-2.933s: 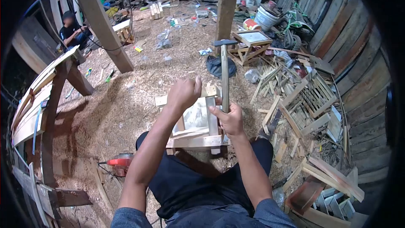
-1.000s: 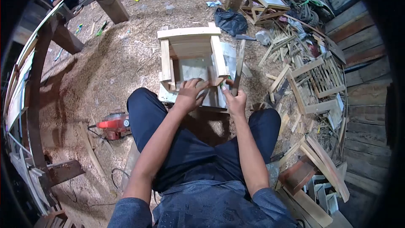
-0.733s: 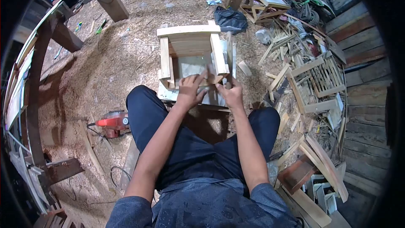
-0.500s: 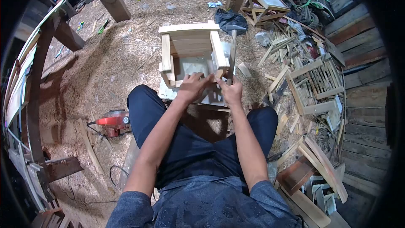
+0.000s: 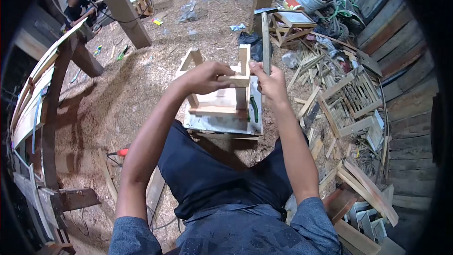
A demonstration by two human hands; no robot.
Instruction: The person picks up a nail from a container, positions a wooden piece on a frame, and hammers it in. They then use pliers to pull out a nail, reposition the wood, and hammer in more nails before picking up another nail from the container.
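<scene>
A small wooden frame [image 5: 216,110] of pale posts and rails stands on a low white-topped bench [image 5: 222,125] between my knees. My left hand [image 5: 207,78] reaches over it, with bent fingers closed on the top rail near the right corner. My right hand [image 5: 271,83] grips a hammer [image 5: 266,40] by its wooden handle, the head pointing up and away from me. The right thumb is close beside the frame's corner post. Green-handled pliers [image 5: 254,109] lie on the bench right of the frame. Part of the frame is hidden under my left hand.
Wood shavings cover the floor [image 5: 122,127]. On the right lie a slatted wooden piece [image 5: 351,94] and scrap sticks [image 5: 309,63]. A red power tool [image 5: 123,152] shows partly behind my left arm. Posts [image 5: 118,7] stand ahead; a person [image 5: 78,9] sits far left.
The wooden frame has been turned over so its posts point up. My right hand has raised the hammer upright, and my left hand has moved onto the top rail. The view has tilted up.
</scene>
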